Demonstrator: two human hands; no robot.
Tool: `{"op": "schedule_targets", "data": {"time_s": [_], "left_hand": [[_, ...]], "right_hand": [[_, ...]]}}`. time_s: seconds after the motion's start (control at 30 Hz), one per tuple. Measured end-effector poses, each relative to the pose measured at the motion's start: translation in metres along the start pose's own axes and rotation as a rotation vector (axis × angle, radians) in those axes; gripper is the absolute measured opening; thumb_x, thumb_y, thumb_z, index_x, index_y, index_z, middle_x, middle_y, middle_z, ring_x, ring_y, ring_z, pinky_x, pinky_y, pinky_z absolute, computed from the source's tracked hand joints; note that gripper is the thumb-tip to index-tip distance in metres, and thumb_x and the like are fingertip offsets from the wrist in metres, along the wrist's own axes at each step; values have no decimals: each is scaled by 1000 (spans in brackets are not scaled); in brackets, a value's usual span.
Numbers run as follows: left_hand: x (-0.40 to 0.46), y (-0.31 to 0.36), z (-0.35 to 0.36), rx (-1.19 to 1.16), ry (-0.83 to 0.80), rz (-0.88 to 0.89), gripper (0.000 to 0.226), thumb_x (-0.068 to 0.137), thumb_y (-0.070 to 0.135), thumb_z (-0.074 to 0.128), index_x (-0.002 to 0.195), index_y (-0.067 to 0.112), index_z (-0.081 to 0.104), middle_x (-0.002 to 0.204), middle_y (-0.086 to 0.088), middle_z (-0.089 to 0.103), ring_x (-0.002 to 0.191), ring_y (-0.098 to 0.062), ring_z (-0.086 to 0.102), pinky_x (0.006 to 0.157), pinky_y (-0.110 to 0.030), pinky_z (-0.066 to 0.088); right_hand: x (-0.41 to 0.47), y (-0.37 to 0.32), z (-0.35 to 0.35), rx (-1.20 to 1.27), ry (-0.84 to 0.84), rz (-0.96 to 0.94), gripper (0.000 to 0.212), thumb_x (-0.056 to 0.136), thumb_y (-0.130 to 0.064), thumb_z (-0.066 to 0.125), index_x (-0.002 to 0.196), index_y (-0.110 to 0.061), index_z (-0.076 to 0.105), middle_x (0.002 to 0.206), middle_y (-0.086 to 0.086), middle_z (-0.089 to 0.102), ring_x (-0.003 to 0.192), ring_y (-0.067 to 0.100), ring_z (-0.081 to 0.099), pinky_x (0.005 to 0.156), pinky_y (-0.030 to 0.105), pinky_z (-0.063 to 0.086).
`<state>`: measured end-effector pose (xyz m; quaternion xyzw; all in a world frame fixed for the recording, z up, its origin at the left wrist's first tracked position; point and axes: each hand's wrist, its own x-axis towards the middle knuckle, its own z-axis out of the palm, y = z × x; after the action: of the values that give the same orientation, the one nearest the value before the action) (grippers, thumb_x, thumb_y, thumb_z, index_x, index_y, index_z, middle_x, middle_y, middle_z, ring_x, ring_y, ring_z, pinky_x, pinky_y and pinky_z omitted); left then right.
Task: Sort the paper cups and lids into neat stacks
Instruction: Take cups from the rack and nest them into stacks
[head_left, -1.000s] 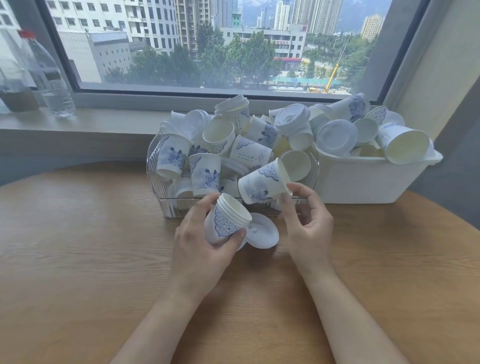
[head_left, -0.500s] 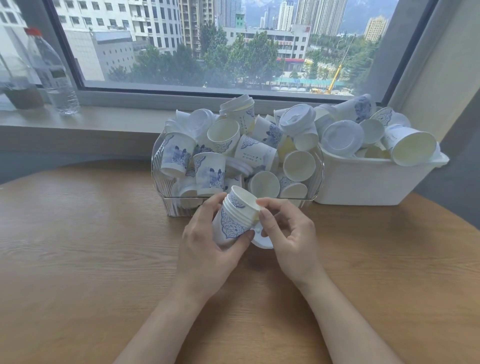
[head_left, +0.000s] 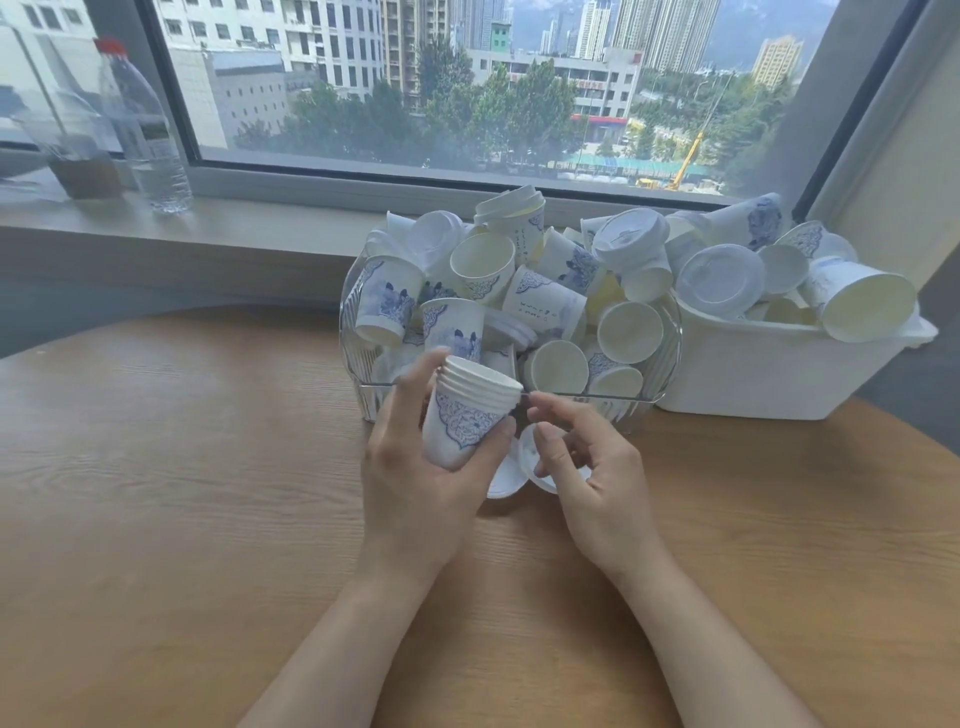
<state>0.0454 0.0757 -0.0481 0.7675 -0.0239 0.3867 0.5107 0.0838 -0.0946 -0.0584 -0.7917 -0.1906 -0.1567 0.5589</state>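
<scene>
My left hand (head_left: 415, 483) grips a nested stack of blue-patterned paper cups (head_left: 465, 421), tilted slightly with the rims up, just above the table. My right hand (head_left: 592, 467) hovers right of the stack with loosely curled fingers; its index tip is close to the top rim and it holds nothing. Two white lids (head_left: 506, 480) lie on the table under and between my hands, partly hidden by the right hand. Behind them a clear basket (head_left: 353, 312) is heaped with loose cups and lids.
A white bin (head_left: 779, 374), also piled with cups and lids, stands right of the basket. On the windowsill at the far left are a water bottle (head_left: 150, 135) and a jar of brown liquid (head_left: 78, 161). The wooden table (head_left: 182, 493) spreads left and toward me.
My right hand took a cup from the front of the basket and slid it into the stack in my left hand, then let go. The stack has risen slightly.
</scene>
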Motion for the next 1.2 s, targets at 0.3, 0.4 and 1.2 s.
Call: {"op": "schedule_targets", "data": {"time_s": [0.3, 0.4, 1.2], "left_hand": [[13, -17, -6, -239, 93, -199, 67, 87, 42, 81, 145, 35, 48, 114, 21, 69, 105, -7, 71, 87, -20, 55], [14, -18, -4, -349, 27, -257, 69, 86, 47, 78, 146, 32, 48, 121, 6, 72, 111, -17, 72, 96, -43, 59], [14, -6, -6, -604, -62, -369, 62, 86, 36, 76, 140, 19, 52, 119, -8, 75, 112, -26, 73, 93, -38, 59]], "right_hand": [[13, -16, 40, 259, -24, 120, 44, 102, -50, 50, 144, -39, 56, 124, -28, 69, 74, 10, 70, 74, 18, 52], [14, -16, 47, 265, -57, 136, 48, 101, -52, 48, 148, -42, 52, 114, -35, 69, 74, 9, 70, 70, 17, 50], [17, -13, 42, 454, -32, 213, 50, 102, -43, 54, 151, -32, 49, 132, -21, 67, 77, 9, 66, 66, 24, 53]]}}
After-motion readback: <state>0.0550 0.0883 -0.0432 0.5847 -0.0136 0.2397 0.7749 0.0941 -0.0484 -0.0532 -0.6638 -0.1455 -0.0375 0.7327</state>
